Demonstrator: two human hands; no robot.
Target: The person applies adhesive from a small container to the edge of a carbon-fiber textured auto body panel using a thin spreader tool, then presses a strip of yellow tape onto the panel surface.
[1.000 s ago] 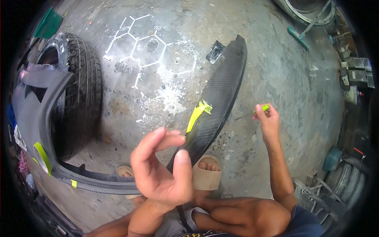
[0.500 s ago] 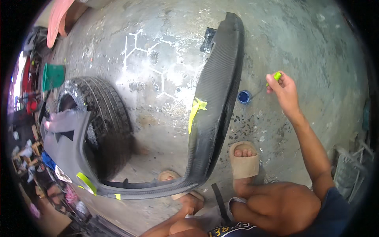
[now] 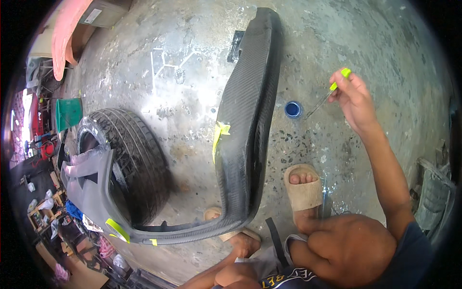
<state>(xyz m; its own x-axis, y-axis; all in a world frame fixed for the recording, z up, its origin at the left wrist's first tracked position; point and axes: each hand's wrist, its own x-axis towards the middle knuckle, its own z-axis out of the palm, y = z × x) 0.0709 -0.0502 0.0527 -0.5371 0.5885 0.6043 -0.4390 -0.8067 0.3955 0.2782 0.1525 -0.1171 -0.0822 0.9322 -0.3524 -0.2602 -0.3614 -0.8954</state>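
Note:
My right hand (image 3: 351, 98) holds a slim tool with a bright yellow-green handle (image 3: 344, 74), its thin shaft slanting down-left, its tip beside a small round blue container (image 3: 293, 110) on the floor. A long carbon-fibre trim piece (image 3: 243, 103) curves from the upper middle down and round to the left, carrying strips of yellow tape (image 3: 221, 130). A yellow-green tape roll (image 3: 117, 230) rests on its lower-left section. The grey left end sits against a tyre on a wheel (image 3: 139, 159). My left hand is out of view.
A pink panel (image 3: 67, 33) is at the upper left, above a green bin (image 3: 68, 114). Cluttered items (image 3: 48, 207) line the left side. A dark piece (image 3: 234, 46) lies behind the trim. Grey metal objects (image 3: 433, 197) stand at the right. My sandalled feet (image 3: 304, 195) are below the trim.
My left hand has left the view. My right hand, still holding the tool, has moved up beside the blue container, which has come into view. The view has swung, showing more of the left side.

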